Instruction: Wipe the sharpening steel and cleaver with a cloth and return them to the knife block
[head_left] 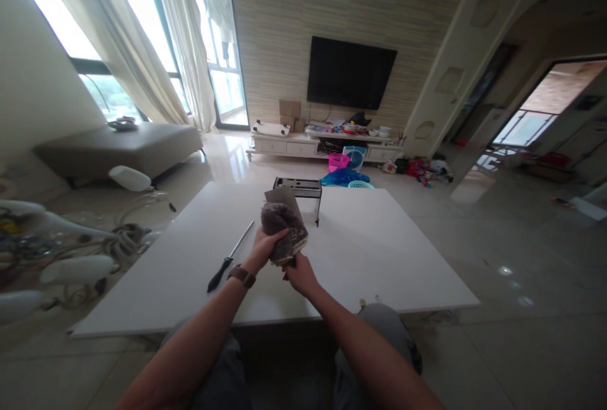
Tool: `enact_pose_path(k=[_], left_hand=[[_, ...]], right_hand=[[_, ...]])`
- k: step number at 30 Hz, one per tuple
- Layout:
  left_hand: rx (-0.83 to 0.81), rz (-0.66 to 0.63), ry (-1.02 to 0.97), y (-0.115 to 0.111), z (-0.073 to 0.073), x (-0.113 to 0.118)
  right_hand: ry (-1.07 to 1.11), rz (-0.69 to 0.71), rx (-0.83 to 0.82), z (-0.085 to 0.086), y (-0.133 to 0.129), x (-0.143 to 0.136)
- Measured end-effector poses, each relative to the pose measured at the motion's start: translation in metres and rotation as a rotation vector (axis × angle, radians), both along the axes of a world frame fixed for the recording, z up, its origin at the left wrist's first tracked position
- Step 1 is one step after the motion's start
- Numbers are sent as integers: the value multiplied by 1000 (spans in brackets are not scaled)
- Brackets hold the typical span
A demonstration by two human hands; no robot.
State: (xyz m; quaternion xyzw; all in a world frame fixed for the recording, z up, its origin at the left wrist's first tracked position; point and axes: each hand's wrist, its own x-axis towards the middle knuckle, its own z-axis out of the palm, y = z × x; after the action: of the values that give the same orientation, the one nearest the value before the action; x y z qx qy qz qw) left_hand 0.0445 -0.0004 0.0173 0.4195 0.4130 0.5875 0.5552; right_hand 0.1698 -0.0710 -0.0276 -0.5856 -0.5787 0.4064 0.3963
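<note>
A grey-brown cloth (pixel 279 223) is wrapped over a flat blade-like piece (pixel 287 200) above the middle of the white table (pixel 379 239). My left hand (pixel 265 247) grips the cloth from the left, thumb across its front. Below it, my right hand (pixel 301 273) is closed around a dark part, perhaps a handle, at the lower end of the blade; the fingers partly hide it. Just behind the blade stands a black and silver metal frame (pixel 303 187). To the left, a sharpening rod (pixel 231 257) with a black handle lies on the table.
Beyond the table's far edge are a blue plastic bag (pixel 344 177), a pink basket (pixel 338 162) and a light-blue basket (pixel 361 185). A lamp with white shades (pixel 76 269) stands at the left. Two small items (pixel 370 302) are at the near edge, by my right knee.
</note>
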Motion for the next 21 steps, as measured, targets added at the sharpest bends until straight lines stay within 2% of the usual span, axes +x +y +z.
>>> enact_pose_path(k=[8, 12, 17, 21], left_hand=[[-5, 3, 12, 6, -6, -2], [-65, 23, -107, 9, -7, -1], [-115, 70, -278, 18, -4, -1], [-127, 138, -378, 35, 4, -15]], right_hand=[[-21, 0, 10, -4, 3, -3], [-18, -2, 35, -5, 3, -5], [-16, 6, 106, 7, 4, -2], [-8, 58, 98, 18, 7, 5]])
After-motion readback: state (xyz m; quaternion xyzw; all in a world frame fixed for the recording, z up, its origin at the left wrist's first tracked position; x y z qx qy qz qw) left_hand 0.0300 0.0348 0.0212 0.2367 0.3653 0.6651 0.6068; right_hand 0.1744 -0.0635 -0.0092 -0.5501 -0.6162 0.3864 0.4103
